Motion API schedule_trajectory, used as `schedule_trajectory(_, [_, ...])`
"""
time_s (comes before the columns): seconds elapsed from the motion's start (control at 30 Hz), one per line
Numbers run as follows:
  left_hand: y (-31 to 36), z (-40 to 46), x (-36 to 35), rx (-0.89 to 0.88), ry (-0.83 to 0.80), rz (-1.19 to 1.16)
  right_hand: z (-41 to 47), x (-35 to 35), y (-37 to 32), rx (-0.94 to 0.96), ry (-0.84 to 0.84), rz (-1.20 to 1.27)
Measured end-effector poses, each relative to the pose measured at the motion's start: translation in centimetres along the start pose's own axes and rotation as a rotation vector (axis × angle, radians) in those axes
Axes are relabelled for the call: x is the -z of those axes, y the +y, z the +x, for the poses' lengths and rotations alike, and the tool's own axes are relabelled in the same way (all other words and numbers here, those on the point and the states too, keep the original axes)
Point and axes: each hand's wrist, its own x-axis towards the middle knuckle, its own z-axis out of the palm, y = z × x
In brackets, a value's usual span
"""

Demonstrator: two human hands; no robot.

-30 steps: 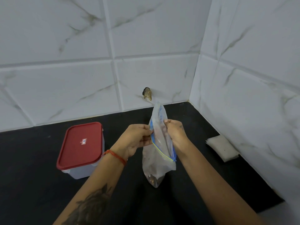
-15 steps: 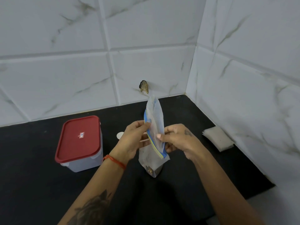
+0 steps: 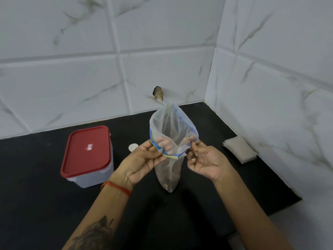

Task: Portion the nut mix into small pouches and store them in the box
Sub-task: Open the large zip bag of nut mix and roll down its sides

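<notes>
- The left hand (image 3: 142,160) pinched the near-left rim of a clear plastic zip bag with a blue and yellow seal strip (image 3: 170,159), thumb outside and fingers showing through the film from inside the mouth.
- The right hand (image 3: 207,160) pinched the right rim of the same bag between thumb and forefinger, its other fingers loosely curled below the rim.
- The bag's mouth stood pulled wide between the two hands, and the bag hung upright above the black countertop (image 3: 45,204); whether its bottom corner touched the counter could not be told.
- A small amount of brownish nut mix (image 3: 167,184) lay in the bag's bottom corner.
- A translucent rectangular plastic box with a red lid (image 3: 88,156) sat on the counter to the left of the bag, well apart from it, its lid on.
- A small white round disc (image 3: 133,147) lay on the counter between the box and the bag, partly hidden by the left hand.
- A stack of flat pale pouches (image 3: 239,149) lay to the right of the bag, against the white marbled wall tiles (image 3: 270,87).
- A thin red thread bracelet (image 3: 117,187) circled the left wrist, below and left of the bag.
</notes>
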Motion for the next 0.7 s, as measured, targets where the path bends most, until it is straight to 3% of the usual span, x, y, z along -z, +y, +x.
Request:
schedule_trajectory(0.13, [-0.8, 0.2, -0.3, -0.091, 0.008, 0.118, -1.0, -0.4, 0.1, 0.066, 0.044, -0.282])
schedule_trajectory(0.27, [-0.9, 0.2, -0.9, -0.066, 0.035, 0.232, -1.4, -1.2, 0.4, 0.177, 0.064, -0.536])
schedule_trajectory(0.33, [-0.7, 0.1, -1.0, -0.036, 0.097, 0.280, -1.3, -1.1, 0.5, 0.202, 0.086, -0.466])
schedule_trajectory(0.47, [-0.6, 0.3, -1.1, -0.048, 0.242, 0.253, -0.6, -0.5, 0.6, 0.079, 0.023, -0.093])
schedule_trajectory(0.6, [-1.0, 0.5, -1.8, -0.011, 0.258, -0.073, 0.1, -0.2, 0.9, 0.012, 0.008, 0.146])
schedule_trajectory(0.7, [-1.4, 0.5, -2.4, 0.044, 0.236, -0.328, 0.6, -0.5, 1.4, 0.058, 0.042, 0.072])
